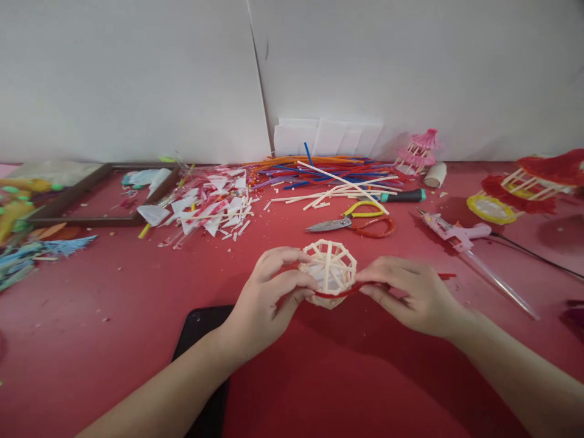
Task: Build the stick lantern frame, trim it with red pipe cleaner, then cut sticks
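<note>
A small round frame of pale wooden sticks (327,248), with spokes across its top and white material inside, is held above the red table. My left hand (274,292) grips its left side between thumb and fingers. A red pipe cleaner (338,294) runs along the frame's near lower edge. On the right, my right hand (406,292) pinches that pipe cleaner close to the frame. Its fingers are closed, and part of the strip is hidden behind them.
Beyond my hands lie orange-and-yellow-handled scissors (351,224), loose sticks and pipe cleaners (314,173). A pink glue gun (456,232) with a cord and finished red (542,176) and pink (422,149) models sit right. Left are scraps (210,201), a brown frame (86,222) and a black phone-like slab (207,316).
</note>
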Available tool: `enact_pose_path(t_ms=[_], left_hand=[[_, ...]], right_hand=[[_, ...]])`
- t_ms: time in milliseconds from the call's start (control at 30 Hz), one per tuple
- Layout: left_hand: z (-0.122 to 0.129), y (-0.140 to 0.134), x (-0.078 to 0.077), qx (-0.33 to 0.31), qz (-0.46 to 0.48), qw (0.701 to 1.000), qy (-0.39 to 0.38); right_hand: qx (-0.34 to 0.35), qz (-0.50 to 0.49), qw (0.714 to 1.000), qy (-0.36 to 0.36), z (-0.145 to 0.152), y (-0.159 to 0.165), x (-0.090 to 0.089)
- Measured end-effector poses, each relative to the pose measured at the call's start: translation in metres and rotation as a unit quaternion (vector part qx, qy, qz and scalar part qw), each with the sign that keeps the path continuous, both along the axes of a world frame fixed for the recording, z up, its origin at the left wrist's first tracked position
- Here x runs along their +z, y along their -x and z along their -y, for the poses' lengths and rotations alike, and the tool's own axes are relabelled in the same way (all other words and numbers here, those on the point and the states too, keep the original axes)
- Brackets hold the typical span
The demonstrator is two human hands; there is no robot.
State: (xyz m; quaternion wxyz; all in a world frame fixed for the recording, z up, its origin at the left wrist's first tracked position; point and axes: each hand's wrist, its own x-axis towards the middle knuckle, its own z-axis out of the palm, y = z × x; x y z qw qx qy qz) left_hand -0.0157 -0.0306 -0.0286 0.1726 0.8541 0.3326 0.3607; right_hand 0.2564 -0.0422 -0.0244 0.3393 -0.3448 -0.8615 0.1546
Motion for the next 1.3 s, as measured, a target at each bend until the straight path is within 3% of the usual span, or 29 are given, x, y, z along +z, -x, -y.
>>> enact_pose_path(t_ms=[467,633,733,967,1100,1300], left_hand=[[-0.002,0.001,0.000,-0.044,0.017,0.994,0.096],[-0.003,0.001,-0.001,-0.045,0.015,0.990,0.131],[-0.003,0.002,-0.001,-0.053,0.018,0.987,0.153],[-0.003,0.004,-0.004,-0.078,0.044,0.977,0.194],[-0.003,0.004,-0.003,-0.082,0.038,0.975,0.202],[-0.002,0.004,-0.008,-0.085,0.052,0.973,0.209]], right_hand=[[0.031,-0.004,0.999,-0.021,-0.003,-0.003,-0.005],[-0.013,-0.005,0.999,0.031,0.000,-0.001,-0.002],[-0.026,0.002,0.999,0.025,0.000,-0.003,-0.001],[0.036,0.002,0.999,-0.023,-0.007,-0.010,-0.003],[0.036,0.002,0.998,-0.047,-0.008,-0.011,-0.003],[0.034,-0.008,0.999,-0.017,-0.008,-0.008,-0.006]])
